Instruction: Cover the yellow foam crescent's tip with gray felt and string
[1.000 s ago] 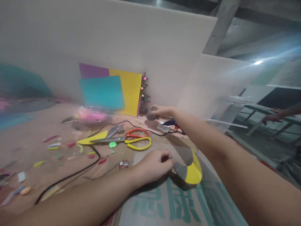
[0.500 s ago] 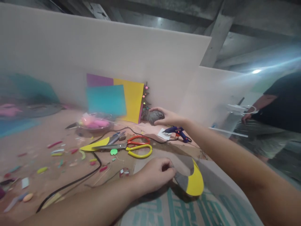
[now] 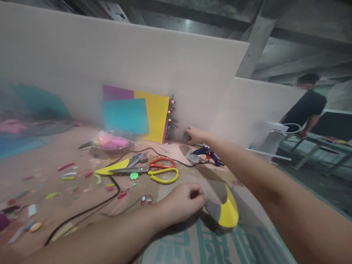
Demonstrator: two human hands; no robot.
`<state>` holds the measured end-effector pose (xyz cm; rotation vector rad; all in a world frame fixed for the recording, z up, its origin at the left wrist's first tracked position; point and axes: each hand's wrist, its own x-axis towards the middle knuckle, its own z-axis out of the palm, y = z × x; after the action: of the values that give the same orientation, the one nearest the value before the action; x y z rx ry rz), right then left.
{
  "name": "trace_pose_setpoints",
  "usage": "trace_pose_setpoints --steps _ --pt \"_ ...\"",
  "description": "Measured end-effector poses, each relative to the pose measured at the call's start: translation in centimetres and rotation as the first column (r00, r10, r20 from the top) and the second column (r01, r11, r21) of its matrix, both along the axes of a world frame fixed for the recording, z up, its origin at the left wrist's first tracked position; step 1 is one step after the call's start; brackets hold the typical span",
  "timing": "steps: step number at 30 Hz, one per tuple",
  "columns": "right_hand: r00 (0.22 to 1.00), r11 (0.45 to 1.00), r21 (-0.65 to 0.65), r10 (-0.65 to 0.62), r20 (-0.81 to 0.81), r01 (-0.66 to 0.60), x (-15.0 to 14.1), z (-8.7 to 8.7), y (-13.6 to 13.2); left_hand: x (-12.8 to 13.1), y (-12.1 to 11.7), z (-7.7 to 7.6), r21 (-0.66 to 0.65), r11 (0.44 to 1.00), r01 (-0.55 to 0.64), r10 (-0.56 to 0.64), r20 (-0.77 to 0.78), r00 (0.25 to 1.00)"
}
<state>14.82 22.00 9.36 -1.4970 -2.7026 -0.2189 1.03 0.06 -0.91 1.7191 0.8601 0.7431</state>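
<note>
My left hand [image 3: 183,203] is closed with a pinch on the end of a curved yellow paper strip [image 3: 228,211]. The strip's near part looks grey, in shade or of another colour. It hangs over cardboard printed in green. My right hand [image 3: 195,135] stretches to the back of the table, fingers curled round a dark grey stringy ball [image 3: 187,138], mostly hidden by the fingers. Just in front of that hand lies a blue glue gun [image 3: 205,151], its nozzle over a small white card [image 3: 192,157]. Scissors [image 3: 164,176] with red and yellow handles lie left of it.
Paper sheets, a yellow one [image 3: 156,119] and a teal one [image 3: 125,116], lean on the white board. A clear bowl [image 3: 118,149] holds pink pieces. A black cord [image 3: 82,212] crosses scattered scraps. A person [image 3: 305,104] stands beyond the board at right.
My right hand has closed round the grey ball and shifted slightly right with it. My left hand stays put with the paper strip. The person at right has moved farther off.
</note>
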Motion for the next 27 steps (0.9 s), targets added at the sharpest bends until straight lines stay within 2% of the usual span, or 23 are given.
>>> trace_pose_setpoints --steps 4,9,13,17,21,25,27 --pt "0.997 0.998 0.015 -0.057 0.049 0.056 -1.8 -2.2 2.8 0.0 0.0 -0.1 -0.005 1.0 0.011 -0.011 0.018 1.0" --pt "0.993 0.994 0.013 -0.107 0.048 0.106 -3.9 -4.0 3.7 -0.1 -0.1 0.2 -0.02 1.0 0.012 -0.012 0.003 1.0" --pt "0.992 0.993 0.016 -0.119 0.031 0.119 -3.7 -3.5 3.4 -0.2 -0.1 0.4 -0.026 1.0 0.013 -0.013 -0.003 1.0" --pt "0.995 0.995 0.024 -0.093 -0.037 0.094 -2.3 -1.6 2.1 -0.2 0.0 0.2 -0.005 1.0 0.01 -0.01 -0.029 1.0" --pt "0.982 0.996 0.061 -0.059 -0.18 0.072 -0.1 0.4 -1.8 -0.4 0.0 0.2 0.036 0.999 0.006 -0.005 -0.05 0.999" --pt "0.944 0.995 0.092 -0.004 -0.331 0.036 3.0 1.8 -9.3 -0.4 -0.3 0.7 0.041 0.999 -0.023 0.023 0.001 1.0" --pt "0.874 0.998 0.054 0.013 -0.485 0.015 4.8 2.1 -13.3 -0.3 -0.4 1.1 0.046 0.996 -0.073 0.07 0.056 0.996"
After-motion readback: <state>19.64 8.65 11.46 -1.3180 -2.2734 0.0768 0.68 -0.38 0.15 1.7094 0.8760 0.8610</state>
